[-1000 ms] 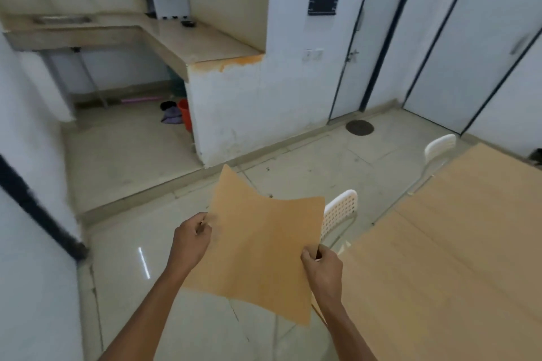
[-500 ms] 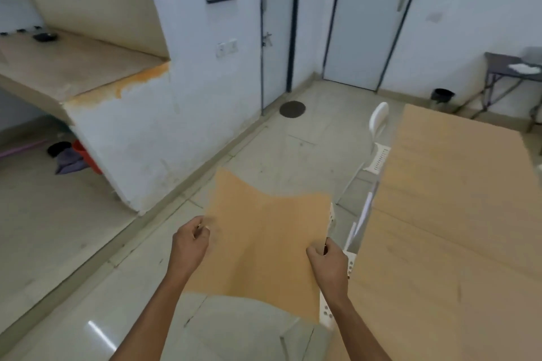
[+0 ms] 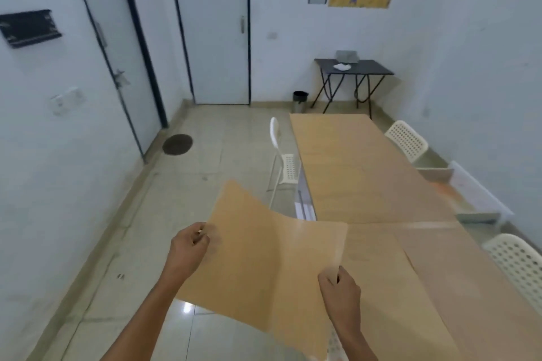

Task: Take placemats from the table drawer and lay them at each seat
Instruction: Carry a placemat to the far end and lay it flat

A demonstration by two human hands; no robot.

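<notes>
A thin tan placemat [image 3: 264,267] hangs in the air in front of me, slightly curled, over the floor just left of the long wooden table [image 3: 366,173]. My left hand [image 3: 189,249] pinches its left edge. My right hand [image 3: 341,287] pinches its right edge, near the table's left side. An open drawer [image 3: 457,190] sticks out of the table's far right side. Another placemat seems to lie on the near part of the tabletop [image 3: 440,287], but its outline is faint.
White perforated chairs stand around the table: one on the left [image 3: 281,155], two on the right [image 3: 407,141] [image 3: 519,267]. A small black folding table [image 3: 352,67] and a black bin [image 3: 300,98] sit by the far wall. Doors line the left wall.
My view has swung right, from the counter corner toward the doors and the whole table. Both hands keep hold of the placemat, which now sits nearer the table's left edge.
</notes>
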